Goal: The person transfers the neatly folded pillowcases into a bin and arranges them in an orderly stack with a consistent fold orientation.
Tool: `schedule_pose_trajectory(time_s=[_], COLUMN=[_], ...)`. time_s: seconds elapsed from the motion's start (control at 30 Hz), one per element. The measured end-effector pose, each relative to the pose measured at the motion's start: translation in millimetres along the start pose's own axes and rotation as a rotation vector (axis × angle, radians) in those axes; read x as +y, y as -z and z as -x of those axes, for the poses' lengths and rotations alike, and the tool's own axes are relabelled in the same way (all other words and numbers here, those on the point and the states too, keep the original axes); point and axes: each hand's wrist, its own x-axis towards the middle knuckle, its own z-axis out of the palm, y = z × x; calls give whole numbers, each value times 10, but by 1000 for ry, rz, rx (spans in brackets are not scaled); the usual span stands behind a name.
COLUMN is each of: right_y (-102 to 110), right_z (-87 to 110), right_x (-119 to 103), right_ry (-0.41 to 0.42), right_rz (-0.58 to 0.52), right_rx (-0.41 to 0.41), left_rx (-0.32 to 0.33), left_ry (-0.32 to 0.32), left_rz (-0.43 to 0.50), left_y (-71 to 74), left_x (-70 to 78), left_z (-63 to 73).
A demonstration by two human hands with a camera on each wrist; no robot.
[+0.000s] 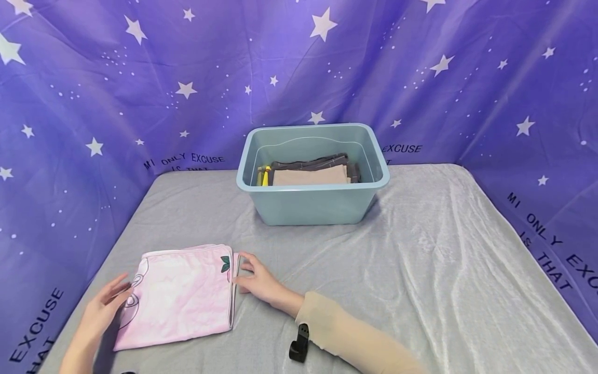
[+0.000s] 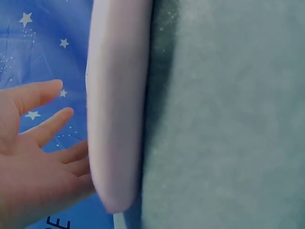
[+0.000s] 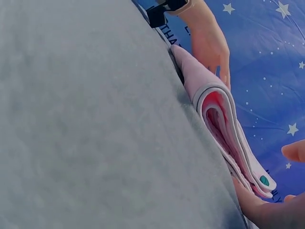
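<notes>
A pink cloth [image 1: 182, 296], folded into a rough square with dark line prints and a green leaf at one corner, lies at the front left of the table. Along its left edge is my left hand [image 1: 100, 311], fingertips on the fabric. My right hand [image 1: 261, 283] sits at the opposite edge, fingers apart and the tips right at the layers. The left wrist view shows the left hand [image 2: 38, 157] with spread fingers beside the cloth's rounded fold [image 2: 119, 105]. In the right wrist view, the stacked layers [image 3: 228, 129] show end-on, with right-hand fingers [image 3: 250, 200] against the lower corner.
A blue-grey plastic bin [image 1: 313, 202] stands at the back middle, holding a beige folded cloth [image 1: 310, 176], dark folded fabric [image 1: 310, 163] and something yellow [image 1: 266, 176]. Grey plush fabric [image 1: 420, 259] covers the table. Purple star-printed curtains [image 1: 299, 62] hang around it.
</notes>
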Motion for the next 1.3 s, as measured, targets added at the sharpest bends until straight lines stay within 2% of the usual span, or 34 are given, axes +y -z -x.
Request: schedule_pose_trajectory(time_s=[0.17,0.23,0.4,0.53,0.77,1.0,1.1,1.3], right_y=[-5,-10,-21,-27,-61,-114,-137,-160], right_z=[17,24,36,34,0,-55,-84,-127], right_x=[-14,-18,-27,-37,-61,-65,-43,-9], right_ry=[-40,-58,-78,-85,-91,-118,-118,-113], right_rz=[-60,-91,-143,-154,-147,-91,-65,-22], right_rx=[-22,-31,-53,-71,-114,-147,-141,-119], left_rx=[-101,-143,-218,-229,-240,-271,-270,-264], left_ry=[19,54,119,121,181,203,185,106], left_rz=[97,148,183,155,137,234,175,20], left_y=[21,32,37,21,-7,-35,-45,-59], left_x=[39,26,28,44,48,64,67,72], left_z=[18,14,14,6,-7,-37,-49,-63])
